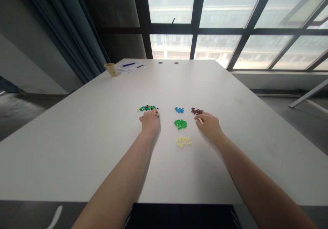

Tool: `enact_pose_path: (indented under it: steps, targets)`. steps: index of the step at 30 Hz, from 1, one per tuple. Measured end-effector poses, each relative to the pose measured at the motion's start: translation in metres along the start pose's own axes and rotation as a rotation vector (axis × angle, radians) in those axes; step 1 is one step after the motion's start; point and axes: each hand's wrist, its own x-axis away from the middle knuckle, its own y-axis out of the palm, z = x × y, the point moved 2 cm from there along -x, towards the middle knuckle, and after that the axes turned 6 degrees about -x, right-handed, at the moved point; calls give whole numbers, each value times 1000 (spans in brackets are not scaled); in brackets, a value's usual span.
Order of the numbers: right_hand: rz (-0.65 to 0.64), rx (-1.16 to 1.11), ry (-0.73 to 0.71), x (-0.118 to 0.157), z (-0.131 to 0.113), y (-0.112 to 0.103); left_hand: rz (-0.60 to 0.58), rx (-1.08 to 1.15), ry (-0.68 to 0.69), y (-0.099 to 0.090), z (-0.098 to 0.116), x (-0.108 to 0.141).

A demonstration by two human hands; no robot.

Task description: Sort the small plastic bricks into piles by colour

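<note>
My left hand [150,119] rests at the near edge of a mixed pile [147,108] of small green, blue, brown and yellow pieces, its fingers bent over the pile's right end. Beside the brown pile [196,111] is my right hand [208,122], thumb and forefinger curled near each other; anything between them is too small to make out. Between the hands lie a blue pile [179,110], a green pile [180,124] and, nearest me, a pale yellow pile [183,142]. One yellow piece [209,146] lies alone below my right hand.
At the far left of the white table [102,126] stand a tan cup [111,69] and papers [125,66] with a blue pen [128,64] on them. Two small dark discs [160,63] sit near the far edge. A dark object shows below the near edge.
</note>
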Motion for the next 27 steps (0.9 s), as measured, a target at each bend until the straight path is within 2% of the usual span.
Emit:
enact_pose_path:
  steps: [7,13,20,24,27]
  targets:
    - [35,-18,-38,1,0,-1,-38,17,-11,-1,2,0]
    - [8,-8,-17,1,-2,-3,-25,0,-12,-3,2,1]
    - [-13,-11,-24,2,-3,-2,-73,31,-5,-5,0,1]
    - [-7,-8,-32,2,-3,-2,-55,126,42,-4,-1,0]
    - [20,-29,-58,2,-3,-2,-27,348,86,-5,5,2]
